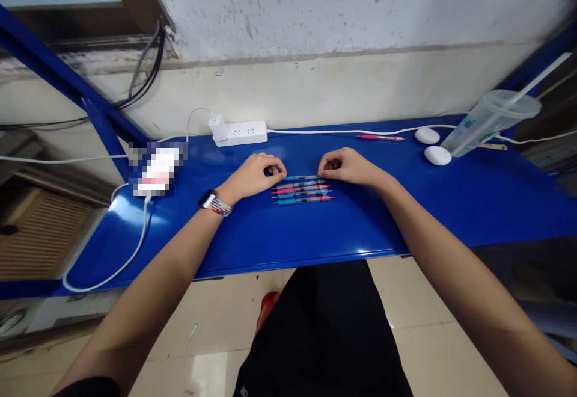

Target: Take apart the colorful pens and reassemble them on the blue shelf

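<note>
Several pens (303,192) lie side by side in a stack of rows on the blue table, with blue, pink and clear barrels. At the far side of the row is a blue pen (302,177). My left hand (256,174) pinches its left end between thumb and forefinger. At its right end, my right hand (345,165) has its fingers closed in a pinch too. A watch with a patterned strap (216,203) is on my left wrist.
A pink pen (380,137) lies apart near the wall. Two white rounded objects (433,145) sit beside a clear cup with a straw (491,120). A white power strip (246,132) and a charging phone (157,168), blurred, are on the left. The blue table's front edge (297,266) is close.
</note>
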Tool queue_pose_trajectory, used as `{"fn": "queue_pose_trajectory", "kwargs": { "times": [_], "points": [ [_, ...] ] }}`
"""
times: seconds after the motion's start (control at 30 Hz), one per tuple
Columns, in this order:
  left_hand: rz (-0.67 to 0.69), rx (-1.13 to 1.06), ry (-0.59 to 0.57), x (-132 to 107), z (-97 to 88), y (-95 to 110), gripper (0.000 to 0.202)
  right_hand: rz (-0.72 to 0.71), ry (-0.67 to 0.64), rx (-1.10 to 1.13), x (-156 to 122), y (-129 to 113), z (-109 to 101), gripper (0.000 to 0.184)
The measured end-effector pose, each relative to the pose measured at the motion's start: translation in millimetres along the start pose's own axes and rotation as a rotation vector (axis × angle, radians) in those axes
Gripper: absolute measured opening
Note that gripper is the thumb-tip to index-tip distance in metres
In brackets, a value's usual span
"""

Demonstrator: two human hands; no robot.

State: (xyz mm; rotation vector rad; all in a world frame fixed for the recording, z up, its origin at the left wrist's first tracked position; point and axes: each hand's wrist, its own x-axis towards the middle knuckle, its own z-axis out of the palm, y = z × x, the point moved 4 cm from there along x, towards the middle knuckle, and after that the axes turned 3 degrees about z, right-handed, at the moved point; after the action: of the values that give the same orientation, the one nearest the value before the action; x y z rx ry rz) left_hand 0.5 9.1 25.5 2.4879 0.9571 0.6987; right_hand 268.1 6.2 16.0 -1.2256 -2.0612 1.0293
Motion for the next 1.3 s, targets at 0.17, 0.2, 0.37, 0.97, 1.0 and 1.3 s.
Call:
{"fn": "queue_pose_trajectory", "kwargs": {
  "times": [0.17, 0.2, 0.37, 0.97, 1.0, 1.3],
  "points": [
    [-0.030, -0.060, -0.024, -1, -4.9, -1, 0.012, -0.003, -0.045, -0.078, 1, -6, -2, 0.015],
    [-0.035, -0.073, -0.027, -3, -5.1, -1, 0.011, -0.005, -0.047, -0.090, 0, -6, -3, 0.016],
    [-0.041, -0.078, 0.013, -16, -3.7, 1, 0.013, -0.016, -0.008, -0.103, -3, -6, -3, 0.016],
    [-0.308, -0.437, 0.520, -39, 15.5, 22, 0.016, 0.044, 0.491, 0.326, -23, 0, 28, 0.020],
    [-0.314, -0.437, 0.552, -40, 18.7, 24, 0.016, 0.052, 0.527, 0.361, -24, -2, 33, 0.019],
    [-0.318, -0.621, 0.622, -31, 41.4, 21, 0.025, 0.109, 0.664, 0.485, -24, -10, 52, 0.028]
  ]
}}
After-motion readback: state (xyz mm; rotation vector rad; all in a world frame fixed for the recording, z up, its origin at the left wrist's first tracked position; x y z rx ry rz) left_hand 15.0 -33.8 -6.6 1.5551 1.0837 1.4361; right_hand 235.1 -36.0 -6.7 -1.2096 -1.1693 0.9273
